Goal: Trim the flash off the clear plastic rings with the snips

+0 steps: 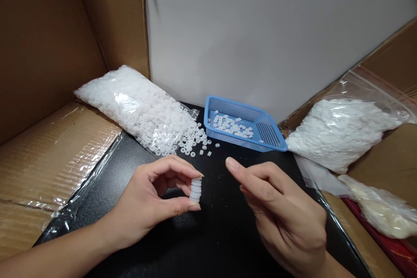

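At lower centre, the left hand [145,200] pinches a white plastic ring stack [195,190], long axis up-down; the right hand [285,208] is apart rightward, its grasp unclear.

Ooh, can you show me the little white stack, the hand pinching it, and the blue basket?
White stack [196,190]: head view, on the middle of its ridged side.
Left hand [145,200]: head view, on the back of the hand.
Blue basket [241,110]: head view, inside its back wall.
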### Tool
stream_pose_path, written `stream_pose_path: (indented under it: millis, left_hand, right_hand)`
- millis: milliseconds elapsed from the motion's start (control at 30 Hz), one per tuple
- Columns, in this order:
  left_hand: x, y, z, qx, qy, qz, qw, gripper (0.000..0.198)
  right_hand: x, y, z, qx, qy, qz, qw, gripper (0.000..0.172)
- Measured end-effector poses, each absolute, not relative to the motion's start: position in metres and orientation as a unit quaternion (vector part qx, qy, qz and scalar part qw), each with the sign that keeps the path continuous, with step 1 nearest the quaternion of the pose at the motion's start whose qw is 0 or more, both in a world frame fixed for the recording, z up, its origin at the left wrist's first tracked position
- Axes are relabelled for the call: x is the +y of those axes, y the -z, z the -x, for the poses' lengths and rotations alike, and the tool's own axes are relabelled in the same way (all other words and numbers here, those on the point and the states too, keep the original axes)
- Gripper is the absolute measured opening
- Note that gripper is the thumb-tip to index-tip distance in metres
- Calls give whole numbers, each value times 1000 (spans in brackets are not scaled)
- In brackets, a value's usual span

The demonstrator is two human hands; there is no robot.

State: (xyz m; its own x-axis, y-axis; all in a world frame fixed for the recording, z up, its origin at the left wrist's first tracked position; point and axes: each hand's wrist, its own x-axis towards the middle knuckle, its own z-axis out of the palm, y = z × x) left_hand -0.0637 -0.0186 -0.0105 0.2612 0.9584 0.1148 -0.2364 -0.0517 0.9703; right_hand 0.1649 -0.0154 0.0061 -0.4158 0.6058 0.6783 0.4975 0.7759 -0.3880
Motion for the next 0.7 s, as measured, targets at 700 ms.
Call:
stream_pose_path:
  millis: [700]
  left_hand:
    - [-18, 9, 63, 356, -482, -512, 615, 33]
  right_hand:
    - [-13, 4, -145, -729, -314, 418, 441, 8]
